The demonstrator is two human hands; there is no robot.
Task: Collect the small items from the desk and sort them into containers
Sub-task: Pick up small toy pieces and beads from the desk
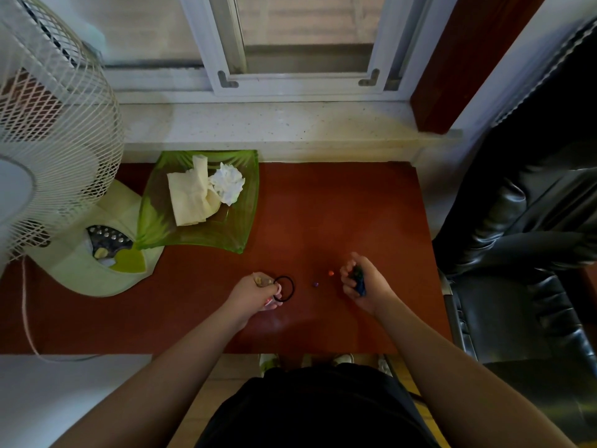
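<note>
Seen from above: a reddish-brown counter (339, 205) below a window sill (274, 127). Left hand (255, 291) curled over the counter near its front part, gripping some small pale items (260, 281) between thumb and fingers; exact kind not clear. Black hair band (285, 288) lying flat on the counter, touching the fingertips of that hand on its right side; whether held or only touched, cannot tell. Right hand (361, 282) also curled, closed around a dark blue-green thing (359, 279), too blurred to name. Between the two hands, two tiny items loose on the counter: a purple bead (315, 284) and, a little further back and to the right, an orange bead (330, 272), just beside the right fingers but apart from them. Further back on the left, a green glass dish (245, 202) with a folded cream napkin (190, 198) and a crumpled white tissue (227, 184) inside, the two touching. Left of the dish, a white table fan (55, 130), its pale green base (97, 263) standing on the counter edge and touching the dish corner. On the right, beside the counter, a black leather chair (523, 270).
</note>
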